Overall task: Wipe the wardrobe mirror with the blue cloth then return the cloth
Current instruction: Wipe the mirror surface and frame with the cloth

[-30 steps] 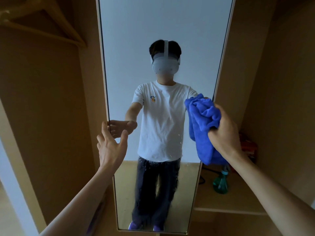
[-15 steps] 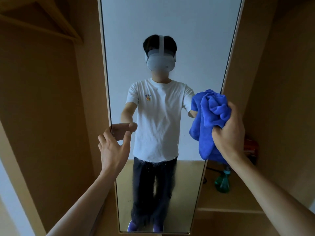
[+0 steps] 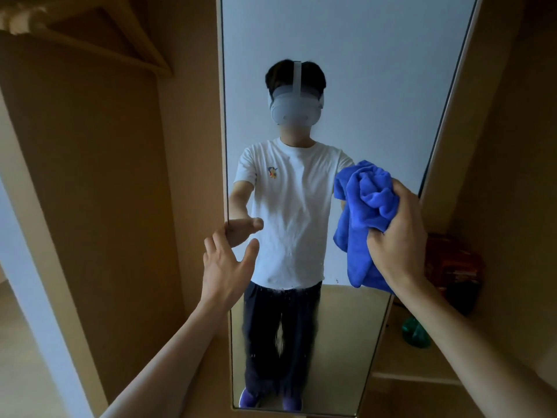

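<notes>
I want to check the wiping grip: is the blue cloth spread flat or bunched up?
Bunched up. The right hand grips the blue cloth as a crumpled wad, with a loose end hanging below.

A wooden hanger (image 3: 105,57) hangs at the upper left, in front of a wooden side panel (image 3: 90,206). At the lower right, a shelf (image 3: 401,366) carries a green bottle (image 3: 416,334). Farther right sits a red package (image 3: 452,260), blurred, with a dark object (image 3: 461,297) just below it.

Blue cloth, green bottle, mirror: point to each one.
blue cloth (image 3: 370,203): head view, bunched folds at its middle.
green bottle (image 3: 417,334): head view, its rounded body.
mirror (image 3: 346,70): head view, upper glass.
</notes>
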The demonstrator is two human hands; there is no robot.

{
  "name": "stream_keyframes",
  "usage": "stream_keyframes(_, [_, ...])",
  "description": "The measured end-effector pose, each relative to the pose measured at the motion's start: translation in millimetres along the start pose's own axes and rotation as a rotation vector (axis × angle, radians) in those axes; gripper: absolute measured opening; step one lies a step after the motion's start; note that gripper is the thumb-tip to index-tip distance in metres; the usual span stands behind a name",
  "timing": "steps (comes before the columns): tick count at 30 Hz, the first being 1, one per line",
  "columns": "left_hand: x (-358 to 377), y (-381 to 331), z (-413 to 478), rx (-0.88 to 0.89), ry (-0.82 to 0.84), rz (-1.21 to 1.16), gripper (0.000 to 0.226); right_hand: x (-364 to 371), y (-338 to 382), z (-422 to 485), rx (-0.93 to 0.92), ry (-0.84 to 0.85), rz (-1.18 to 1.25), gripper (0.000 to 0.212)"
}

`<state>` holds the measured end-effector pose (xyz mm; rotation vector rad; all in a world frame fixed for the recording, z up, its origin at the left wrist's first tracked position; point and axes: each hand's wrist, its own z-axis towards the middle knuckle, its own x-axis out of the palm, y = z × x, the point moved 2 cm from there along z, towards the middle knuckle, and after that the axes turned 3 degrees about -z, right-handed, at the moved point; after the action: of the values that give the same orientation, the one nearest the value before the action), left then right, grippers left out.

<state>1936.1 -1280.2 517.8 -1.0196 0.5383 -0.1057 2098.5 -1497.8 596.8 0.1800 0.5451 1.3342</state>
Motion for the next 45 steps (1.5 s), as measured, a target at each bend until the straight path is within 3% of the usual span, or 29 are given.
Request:
stream_keyframes(3, [-7.4, 1.4, -0.6, 0.041, 0.056, -0.041, 0.042, 21.6, 16.3, -7.7, 0.042, 0.029, -0.049, 0.055])
stream_keyframes(8, [-19.0, 0.7, -2.0, 0.015, 0.139, -0.142, 0.018, 52.7, 50.5, -11.8, -0.002, 0.087, -0.032, 0.055])
stream_keyframes(12, [-22.4, 5.0, 1.8, -0.049, 0.172, -0.196, 0.044, 73.3, 72.6, -15.0, -0.035, 0.105, -0.051, 0.05])
stream_keyframes(17, [-25.1, 6.7, 4.1, -0.086, 0.199, -0.243, 0.032, 90.0, 89.0, -10.6, -0.112, 0.118, -0.092, 0.042])
stream_keyframes(22, [-26.5, 8.0, 4.4, -0.117, 0.209, -0.282, 0.028, 105.5, 99.8, -17.2, -0.134, 0.135, -0.134, 0.053])
stream_keyframes(32, [-26.4, 19.5, 7.6, -0.087, 0.244, -0.367, 0.038, 126.4, 123.7, -32.6, -0.267, 0.298, -0.198, 0.072])
stream_keyframes(40, [-22.4, 41.7, 14.0, -0.129, 0.279, -0.466, 0.064, 130.9, 123.2, -33.6, -0.266, 0.395, -0.168, 0.064])
stream_keyframes(45, [-25.5, 45.9, 11.2, -0.11, 0.316, -0.443, 0.048, 117.0, 120.6, -22.4, -0.49, 0.421, -0.422, 0.059])
